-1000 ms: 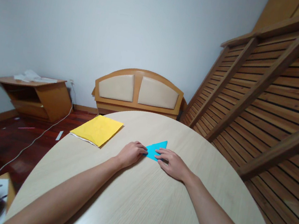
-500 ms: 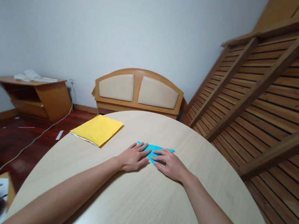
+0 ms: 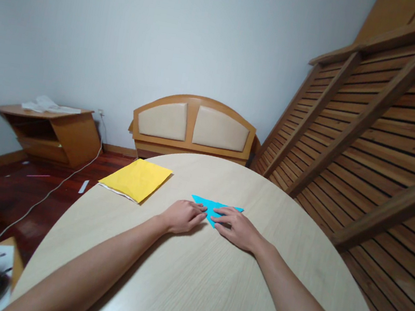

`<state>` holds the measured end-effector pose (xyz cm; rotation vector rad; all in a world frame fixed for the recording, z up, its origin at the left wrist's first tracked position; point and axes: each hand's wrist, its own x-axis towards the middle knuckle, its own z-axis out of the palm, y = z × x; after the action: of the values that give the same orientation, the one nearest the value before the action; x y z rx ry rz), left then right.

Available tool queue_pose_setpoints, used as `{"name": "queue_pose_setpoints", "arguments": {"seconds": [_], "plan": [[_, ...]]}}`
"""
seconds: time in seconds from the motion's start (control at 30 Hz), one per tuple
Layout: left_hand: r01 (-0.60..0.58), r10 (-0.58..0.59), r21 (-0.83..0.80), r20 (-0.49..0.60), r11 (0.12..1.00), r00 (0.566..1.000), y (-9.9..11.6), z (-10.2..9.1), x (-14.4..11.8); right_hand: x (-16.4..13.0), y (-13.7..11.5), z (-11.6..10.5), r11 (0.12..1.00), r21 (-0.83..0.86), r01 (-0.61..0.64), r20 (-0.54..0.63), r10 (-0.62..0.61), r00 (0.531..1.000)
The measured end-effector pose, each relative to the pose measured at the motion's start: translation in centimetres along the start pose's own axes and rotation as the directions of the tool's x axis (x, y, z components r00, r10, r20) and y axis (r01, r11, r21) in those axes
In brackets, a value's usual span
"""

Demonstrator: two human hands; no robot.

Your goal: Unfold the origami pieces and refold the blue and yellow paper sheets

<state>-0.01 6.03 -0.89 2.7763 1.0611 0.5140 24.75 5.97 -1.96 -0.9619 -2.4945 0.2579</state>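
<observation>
In the head view, the left hand and right hand press flat, fingers spread, on a folded blue paper triangle mid-table toward the far edge of the round table, likely light, limp, best pinched at corners.

round pale wood table — blue folded paper, yellow envelope on it.

no readable text or labels anywhere.
</observation>
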Motion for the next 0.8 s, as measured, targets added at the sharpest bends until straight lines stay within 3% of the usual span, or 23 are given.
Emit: {"name": "queue_pose_setpoints", "arguments": {"seconds": [0.17, 0.3, 0.5, 0.67, 0.8], "plan": [[0.252, -0.248, 0.076, -0.054, 0.965, 0.967, -1.6, 0.0, 0.1, 0.0, 0.0, 0.0, 1.000, 0.000, -0.019, 0.023, 0.019, 1.000], [0.329, -0.317, 0.134, -0.107, 0.935, 0.942, -2.4, 0.0, 0.1, 0.0, -0.2, -0.1, 0.999, 0.020, -0.031, 0.026, 0.030, 0.999], [0.184, -0.144, 0.203, -0.196, 0.962, 0.970, -1.2, 0.1, 0.3, 0.0, -0.2, -0.1, 0.999, 0.026, -0.033, 0.009, 0.032, 0.999], [-0.101, 0.106, 0.099, -0.047, 0.990, 0.993, 0.3, 0.6, 0.5, 0.1, -0.2, 0.1, 0.998, 0.050, -0.042, -0.010, 0.042, 0.999], [-0.138, 0.139, 0.049, -0.003, 0.989, 0.990, 0.2, 0.6, 0.3, 0.3, -0.1, 0.6, 0.992, 0.069, -0.106, -0.054, 0.110, 0.992]]}}
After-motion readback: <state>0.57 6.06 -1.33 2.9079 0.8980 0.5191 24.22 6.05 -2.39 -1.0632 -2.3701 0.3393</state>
